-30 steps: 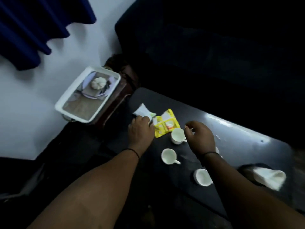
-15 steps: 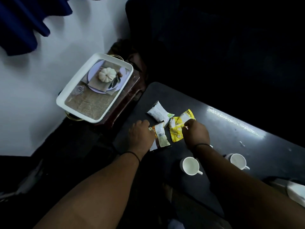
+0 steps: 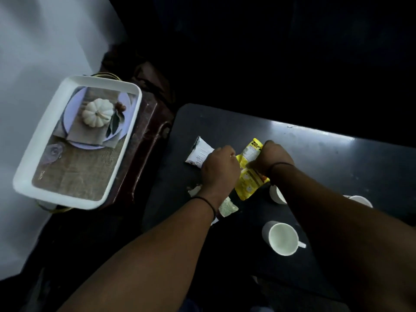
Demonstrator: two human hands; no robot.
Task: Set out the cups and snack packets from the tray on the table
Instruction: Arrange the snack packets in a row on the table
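Note:
Several snack packets lie at the left end of the black table (image 3: 326,158). A white packet (image 3: 199,154) lies flat, partly under my left hand (image 3: 219,170), whose fingers curl down over the packets. My right hand (image 3: 270,156) pinches the upper yellow packet (image 3: 251,150); a second yellow packet (image 3: 247,185) lies below it. A pale packet (image 3: 227,207) sticks out from under my left wrist. One white cup (image 3: 282,238) stands upright near me. Two more cups (image 3: 276,194) (image 3: 360,200) are partly hidden by my right forearm. The white tray (image 3: 67,200) holds no cups or packets.
The tray rests on a brown stand (image 3: 144,140) left of the table, against a pale wall (image 3: 33,52). Its floor bears a picture of a white pumpkin (image 3: 98,112) on a plate. A dark sofa fills the area behind the table.
My right hand left the cups and took hold of the yellow packet. My left hand slid up beside the white packet. The view shifted, so the cups now sit lower right.

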